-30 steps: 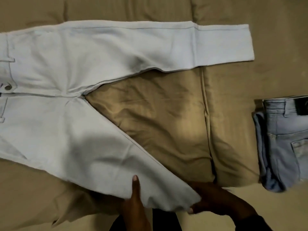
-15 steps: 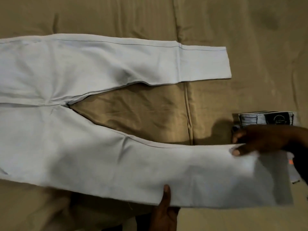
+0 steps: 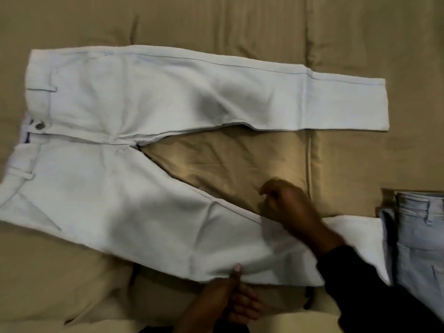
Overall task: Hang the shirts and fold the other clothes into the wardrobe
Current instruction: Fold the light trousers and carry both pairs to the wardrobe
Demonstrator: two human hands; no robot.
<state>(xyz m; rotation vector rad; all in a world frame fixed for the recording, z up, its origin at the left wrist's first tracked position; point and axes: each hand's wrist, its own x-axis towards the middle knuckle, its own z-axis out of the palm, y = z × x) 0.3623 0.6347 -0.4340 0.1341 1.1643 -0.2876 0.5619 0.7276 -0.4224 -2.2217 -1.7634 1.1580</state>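
Note:
White trousers (image 3: pixel 134 116) lie spread flat on the tan bedcover (image 3: pixel 228 169), waistband to the left and legs apart to the right. My left hand (image 3: pixel 230 294) is at the near leg's lower edge, thumb on top of the cloth and fingers underneath, pinching it. My right hand (image 3: pixel 286 207) rests on the near leg's inner seam about midway along, fingers curled on the edge of the cloth. A dark sleeve covers part of that leg's hem end. The far leg lies straight and untouched.
Folded light-blue jeans (image 3: pixel 420 239) lie at the right edge, touching the hem end of the near trouser leg. The bedcover has deep quilted seams (image 3: pixel 308 152) running away from me. Bare bedcover lies beyond the far leg.
My right hand has left the near leg's hem end and moved left to the middle of its inner seam. The leg now lies on the bed. The view has shifted to show the waistband.

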